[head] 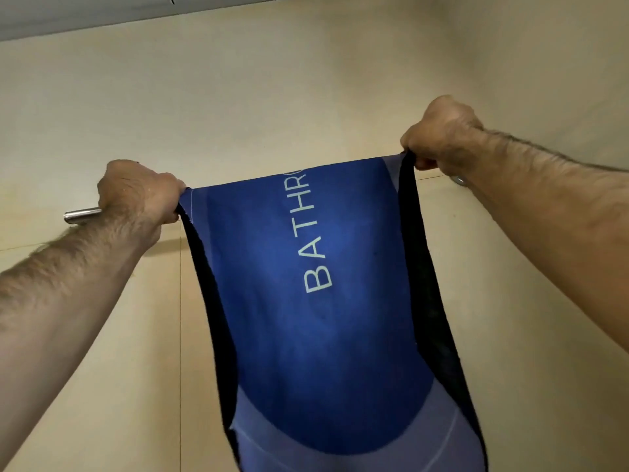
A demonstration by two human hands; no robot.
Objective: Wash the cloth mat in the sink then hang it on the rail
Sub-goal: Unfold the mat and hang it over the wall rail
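Observation:
The blue cloth mat [316, 301], printed with pale letters and edged in black, hangs down the middle of the view from its top fold. My left hand [136, 195] grips its top left edge and my right hand [439, 134] grips its top right edge, both raised high. A metal rail [81, 214] sticks out to the left of my left hand; the rest of it is hidden behind the hands and the mat. A metal fitting [457, 180] shows under my right wrist. Whether the mat lies over the rail cannot be made out.
A beige tiled wall [272, 97] fills the background close behind the mat. A grey ceiling strip [68, 15] runs along the top left. The sink is out of view.

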